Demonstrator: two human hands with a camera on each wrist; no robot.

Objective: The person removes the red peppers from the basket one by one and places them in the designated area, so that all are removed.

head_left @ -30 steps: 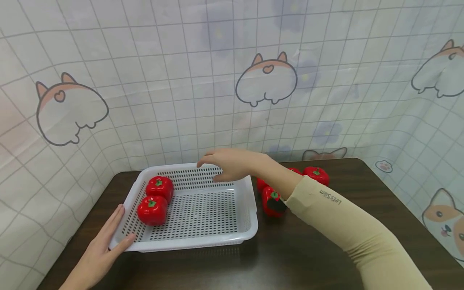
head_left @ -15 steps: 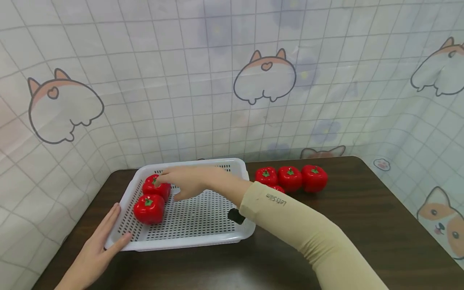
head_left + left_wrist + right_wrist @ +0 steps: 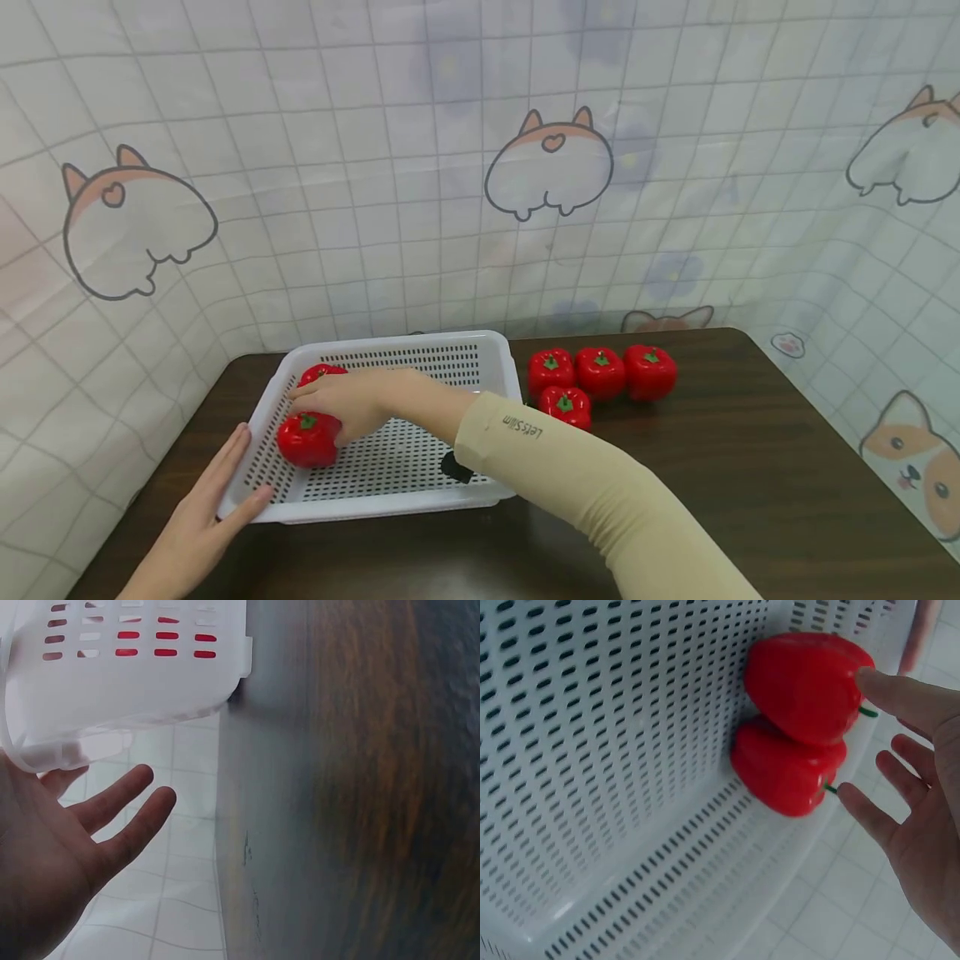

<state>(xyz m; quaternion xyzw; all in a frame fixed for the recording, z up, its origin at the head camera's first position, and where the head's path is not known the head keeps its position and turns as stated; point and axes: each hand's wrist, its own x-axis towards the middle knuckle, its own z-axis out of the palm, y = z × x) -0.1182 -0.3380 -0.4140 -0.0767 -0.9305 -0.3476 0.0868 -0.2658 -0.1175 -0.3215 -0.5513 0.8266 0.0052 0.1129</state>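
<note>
Two red bell peppers lie in the left part of a white perforated basket (image 3: 390, 502). My right hand (image 3: 348, 400) is over them, partly hiding the back pepper (image 3: 322, 372) and covering an edge of the front pepper (image 3: 306, 442). In the right wrist view its fingers are spread apart; the thumb overlaps the front pepper (image 3: 806, 686), and a fingertip is by the stem of the other pepper (image 3: 784, 769). Whether they touch is hard to tell. My left hand (image 3: 198, 512) rests at the basket's left front corner, thumb over the rim, with fingers extended in the left wrist view.
Right of the basket, several more red bell peppers (image 3: 600, 372) stand grouped on the dark wooden table (image 3: 720, 467); one (image 3: 565, 407) sits in front of the others. A patterned cloth wall (image 3: 420, 250) encloses the table's back and sides.
My right hand has moved left from above the basket's middle and lowered to the two peppers inside. Its sleeve uncovers the peppers on the table. The left hand stays at the rim.
</note>
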